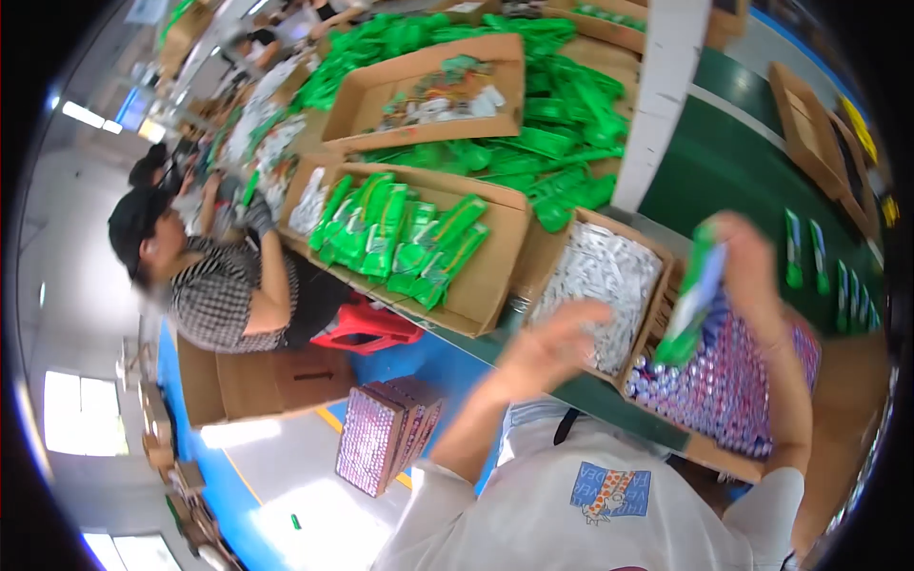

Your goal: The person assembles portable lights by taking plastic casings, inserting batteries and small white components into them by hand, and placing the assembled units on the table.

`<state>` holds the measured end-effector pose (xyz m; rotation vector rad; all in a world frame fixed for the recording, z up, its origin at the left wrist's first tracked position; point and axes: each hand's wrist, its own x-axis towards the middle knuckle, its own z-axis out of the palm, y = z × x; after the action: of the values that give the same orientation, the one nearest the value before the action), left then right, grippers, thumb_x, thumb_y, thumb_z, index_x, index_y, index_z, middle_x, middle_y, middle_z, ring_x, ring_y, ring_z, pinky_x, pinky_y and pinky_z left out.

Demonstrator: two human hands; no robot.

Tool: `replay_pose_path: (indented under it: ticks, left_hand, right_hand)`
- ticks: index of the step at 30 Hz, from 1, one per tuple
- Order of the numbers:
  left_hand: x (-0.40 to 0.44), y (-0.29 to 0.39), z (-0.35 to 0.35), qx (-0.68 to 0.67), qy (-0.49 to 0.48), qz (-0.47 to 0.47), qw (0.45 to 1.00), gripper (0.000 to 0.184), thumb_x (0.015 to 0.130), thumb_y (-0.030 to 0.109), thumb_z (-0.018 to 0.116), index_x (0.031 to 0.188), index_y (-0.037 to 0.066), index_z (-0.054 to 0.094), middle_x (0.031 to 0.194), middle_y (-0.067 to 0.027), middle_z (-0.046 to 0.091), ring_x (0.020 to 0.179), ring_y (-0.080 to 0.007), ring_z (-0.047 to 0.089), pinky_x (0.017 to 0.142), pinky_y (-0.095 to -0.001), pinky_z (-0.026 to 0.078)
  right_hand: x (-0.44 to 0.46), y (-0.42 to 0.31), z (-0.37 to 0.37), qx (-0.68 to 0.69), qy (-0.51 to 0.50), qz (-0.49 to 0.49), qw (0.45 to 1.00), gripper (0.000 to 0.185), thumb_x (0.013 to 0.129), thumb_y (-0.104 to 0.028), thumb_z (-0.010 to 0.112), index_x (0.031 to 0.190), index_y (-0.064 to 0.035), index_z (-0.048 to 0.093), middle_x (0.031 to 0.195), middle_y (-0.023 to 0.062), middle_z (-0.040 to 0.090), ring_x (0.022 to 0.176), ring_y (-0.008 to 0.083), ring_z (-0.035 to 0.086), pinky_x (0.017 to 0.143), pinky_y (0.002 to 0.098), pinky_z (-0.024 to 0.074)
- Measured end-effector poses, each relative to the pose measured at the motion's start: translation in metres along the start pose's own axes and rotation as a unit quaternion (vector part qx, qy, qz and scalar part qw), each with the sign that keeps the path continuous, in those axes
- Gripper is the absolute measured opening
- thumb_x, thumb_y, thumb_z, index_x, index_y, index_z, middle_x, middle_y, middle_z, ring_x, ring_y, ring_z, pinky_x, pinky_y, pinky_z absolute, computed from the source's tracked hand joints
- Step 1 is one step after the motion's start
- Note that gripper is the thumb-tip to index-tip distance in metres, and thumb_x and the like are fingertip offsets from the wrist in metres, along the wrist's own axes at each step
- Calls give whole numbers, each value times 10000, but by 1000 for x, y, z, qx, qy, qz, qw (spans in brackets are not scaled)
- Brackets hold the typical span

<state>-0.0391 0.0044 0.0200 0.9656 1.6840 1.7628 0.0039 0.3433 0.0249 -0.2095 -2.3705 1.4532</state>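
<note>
white shirt [514,519] — right hand [747,259] gripping green packet [693,306]

A white rectangular window [84,412] is glowing, the glossy blue-and-grey floor [309,514] glaring, bare left hand [560,341] and right hand [745,255] blurring, edges bowing into black.

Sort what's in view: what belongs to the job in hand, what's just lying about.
Likely the job:
Green-and-white item in the right hand
Small white pieces by the left hand
Purple, silver-topped cylinders

Apparently lying about:
Small green object on the floor
Open cardboard box
</note>
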Motion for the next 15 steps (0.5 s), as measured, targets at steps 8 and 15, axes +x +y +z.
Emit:
replay_pose_path:
  ticks: [8,15]
  left_hand:
    - [47,4,-173,679,173,-193,687,394,755,103,735,1119,16,611,1155,-188,601,1086,-355,573,898,-449,483]
    - [37,-9,-147,687,289,-92,660,508,704,-29,684,1172,34,497,1065,-189,553,1070,-400,497,915,-472,439]
  right_hand:
    - [144,363,-240,-550,35,-56,832,179,874,-83,574,1045,-58,618,1044,165,632,1019,368,599,846,464,490]
    - [49,5,-74,-308,-27,-100,946,230,878,-108,611,1097,-38,608,1136,170,611,1093,358,566,941,393,448]
